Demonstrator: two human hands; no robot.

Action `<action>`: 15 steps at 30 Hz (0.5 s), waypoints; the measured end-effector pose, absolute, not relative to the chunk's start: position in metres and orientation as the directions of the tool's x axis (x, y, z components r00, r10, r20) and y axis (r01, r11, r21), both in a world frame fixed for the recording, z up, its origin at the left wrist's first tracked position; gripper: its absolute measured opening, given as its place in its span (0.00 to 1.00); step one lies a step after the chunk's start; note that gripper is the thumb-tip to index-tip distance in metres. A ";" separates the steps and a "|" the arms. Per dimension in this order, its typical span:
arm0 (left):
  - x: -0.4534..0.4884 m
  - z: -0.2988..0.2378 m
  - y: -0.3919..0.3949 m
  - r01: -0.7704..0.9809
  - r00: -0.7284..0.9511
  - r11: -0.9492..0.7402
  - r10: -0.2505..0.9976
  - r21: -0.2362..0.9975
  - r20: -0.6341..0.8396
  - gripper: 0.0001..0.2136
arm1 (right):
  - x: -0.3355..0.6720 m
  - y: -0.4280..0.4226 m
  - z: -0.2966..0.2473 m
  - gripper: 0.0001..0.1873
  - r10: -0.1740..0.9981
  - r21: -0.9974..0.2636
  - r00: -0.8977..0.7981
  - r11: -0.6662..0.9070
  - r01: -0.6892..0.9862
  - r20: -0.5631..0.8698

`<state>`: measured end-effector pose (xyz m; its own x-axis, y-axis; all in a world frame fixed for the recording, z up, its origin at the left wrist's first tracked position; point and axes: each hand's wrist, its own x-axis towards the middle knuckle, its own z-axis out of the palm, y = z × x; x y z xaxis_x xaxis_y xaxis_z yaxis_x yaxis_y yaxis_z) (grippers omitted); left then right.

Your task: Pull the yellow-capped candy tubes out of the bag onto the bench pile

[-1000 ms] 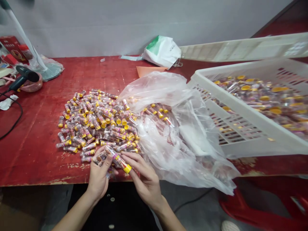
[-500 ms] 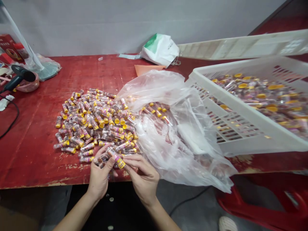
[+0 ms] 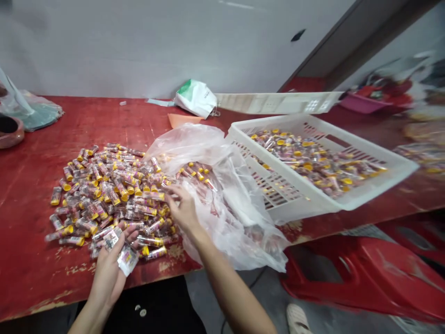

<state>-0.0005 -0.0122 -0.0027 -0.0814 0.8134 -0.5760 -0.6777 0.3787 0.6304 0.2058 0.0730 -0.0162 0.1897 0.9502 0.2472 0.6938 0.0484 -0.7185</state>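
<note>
My left hand [image 3: 113, 266] is closed on a few small shiny printed slips [image 3: 128, 260], held under the thumb just above the table's front edge. My right hand [image 3: 185, 212] reaches to the right side of a heap of small clear tubes [image 3: 107, 185] with yellow caps and pink-printed wraps. Its fingertips pinch the capped end of one yellow-capped tube [image 3: 152, 196] lying over the heap; blur hides how firmly. A crumpled clear plastic bag [image 3: 236, 208] lies against the heap, with several more tubes at its mouth.
A white slotted crate [image 3: 299, 195] filled with similar tubes stands on the red table [image 3: 38, 185], right of the bag. Behind are a white-and-green bag [image 3: 196, 98] and an orange sheet [image 3: 182, 120]. A lamp base [image 3: 43, 113] stands left; red stools [image 3: 382, 273] are on the floor.
My hands have parted: the right has left the tube and slips held before my body and moved to the heap. The left keeps the slips. The view has swung right.
</note>
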 end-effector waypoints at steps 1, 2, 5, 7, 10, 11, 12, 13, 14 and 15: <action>-0.002 -0.004 -0.013 -0.673 -0.091 0.367 0.820 0.642 -0.565 0.15 | 0.221 0.090 -0.015 0.13 0.952 -0.693 0.213 0.000 0.721 0.221; -0.002 -0.005 -0.013 -0.667 -0.102 0.358 0.825 0.653 -0.556 0.15 | 0.236 0.107 -0.014 0.12 0.952 -0.661 0.242 -0.059 0.748 0.188; 0.004 -0.008 -0.016 -0.654 -0.088 0.379 0.822 0.655 -0.563 0.13 | 0.265 0.150 -0.016 0.11 0.944 -0.572 0.317 -0.211 0.792 0.090; 0.008 -0.008 -0.017 -0.647 -0.067 0.414 0.806 0.641 -0.588 0.10 | 0.274 0.168 -0.015 0.17 0.938 -0.536 0.344 -0.267 0.801 0.046; 0.012 -0.006 -0.018 -0.649 -0.076 0.448 0.767 0.615 -0.638 0.05 | 0.277 0.171 -0.006 0.17 0.940 -0.532 0.340 -0.279 0.799 0.018; 0.013 -0.005 -0.018 -0.658 -0.083 0.442 0.762 0.609 -0.643 0.04 | 0.276 0.164 -0.001 0.16 0.944 -0.544 0.328 -0.264 0.796 0.022; 0.014 -0.005 -0.017 -0.673 -0.088 0.429 0.763 0.603 -0.640 0.03 | 0.273 0.152 0.004 0.14 0.950 -0.562 0.310 -0.238 0.792 0.033; 0.015 -0.004 -0.016 -0.691 -0.090 0.411 0.767 0.594 -0.635 0.03 | 0.267 0.137 0.008 0.11 0.957 -0.583 0.286 -0.206 0.786 0.047; 0.016 -0.003 -0.014 -0.712 -0.087 0.394 0.772 0.581 -0.630 0.04 | 0.258 0.118 0.012 0.09 0.966 -0.604 0.253 -0.167 0.779 0.059; 0.019 -0.002 -0.013 -0.733 -0.078 0.381 0.776 0.564 -0.626 0.05 | 0.247 0.096 0.014 0.08 0.978 -0.640 0.200 -0.115 0.759 0.061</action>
<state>0.0186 -0.0132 -0.0024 -0.0779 0.7760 -0.6259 -0.7330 0.3810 0.5635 0.2469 0.0965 0.0144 0.2003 0.9778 0.0614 0.7595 -0.1154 -0.6402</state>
